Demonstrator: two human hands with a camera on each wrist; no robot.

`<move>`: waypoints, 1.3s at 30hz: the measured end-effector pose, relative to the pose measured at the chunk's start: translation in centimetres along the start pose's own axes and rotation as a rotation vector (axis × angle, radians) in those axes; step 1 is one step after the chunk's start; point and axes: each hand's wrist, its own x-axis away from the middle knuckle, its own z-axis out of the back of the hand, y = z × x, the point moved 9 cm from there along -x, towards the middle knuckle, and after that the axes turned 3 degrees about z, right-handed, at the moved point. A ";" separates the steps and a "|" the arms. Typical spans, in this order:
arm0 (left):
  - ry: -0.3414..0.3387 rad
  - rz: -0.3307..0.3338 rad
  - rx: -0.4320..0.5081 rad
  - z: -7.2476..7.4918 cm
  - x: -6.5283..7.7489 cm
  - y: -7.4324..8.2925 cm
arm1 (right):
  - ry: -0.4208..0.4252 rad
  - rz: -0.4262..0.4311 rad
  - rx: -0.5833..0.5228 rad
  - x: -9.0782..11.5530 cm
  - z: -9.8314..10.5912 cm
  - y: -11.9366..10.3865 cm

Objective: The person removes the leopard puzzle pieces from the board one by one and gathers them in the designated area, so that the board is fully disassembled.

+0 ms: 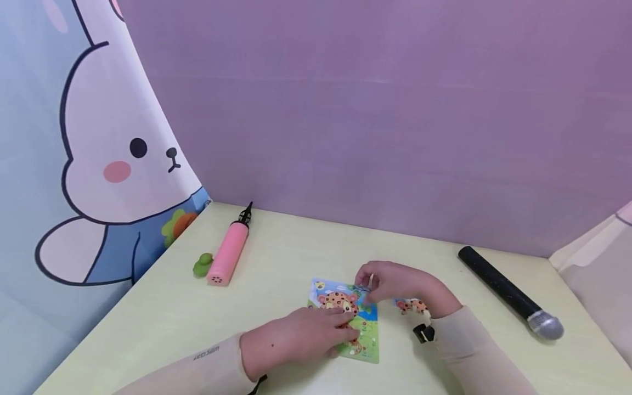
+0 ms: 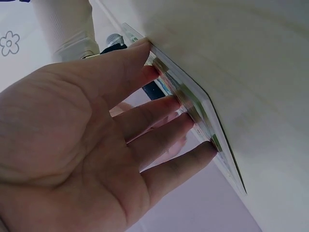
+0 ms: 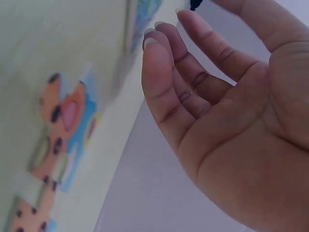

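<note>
A flat picture board [image 1: 369, 334] with a spotted leopard on blue and green lies on the table. My left hand [image 1: 303, 336] rests on its left part with fairly straight fingers. In the left wrist view, the fingertips touch the printed face and the thumb is at the near edge of the board [image 2: 186, 79]. Over the upper right corner hovers my right hand [image 1: 395, 281], its fingers loosely bent; no object shows between them in the right wrist view. Loose spotted puzzle pieces [image 3: 58, 140] lie beneath the right wrist, partly covered by it in the head view.
On the pale table [image 1: 276, 247], a pink hand pump [image 1: 229, 253] with a black nozzle lies at the back left, beside a small green toy duck [image 1: 203, 265]. A black microphone [image 1: 508, 291] lies at the right. A purple backdrop [image 1: 375, 120] rises behind the table.
</note>
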 end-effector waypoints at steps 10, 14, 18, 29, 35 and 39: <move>-0.001 0.000 0.004 0.0 0.1 0.1 | 0.029 -0.018 0.048 0.1 -0.7 0.2; -0.012 0.006 0.013 -0.1 0.1 0.1 | 0.038 -0.043 0.069 0.0 -0.9 0.2; -0.016 0.009 0.013 -0.1 0.2 0.1 | 0.040 -0.070 0.092 -0.1 -1.1 0.1; -0.004 0.012 0.015 0.0 0.1 0.0 | 0.038 -0.141 0.087 -0.3 -1.1 0.4; -0.011 0.008 0.018 -0.1 0.1 0.0 | 0.029 -0.137 0.000 0.0 -1.2 0.2; -0.006 0.015 0.008 -0.1 0.0 -0.1 | 0.013 -0.094 -0.007 0.3 -1.0 -0.3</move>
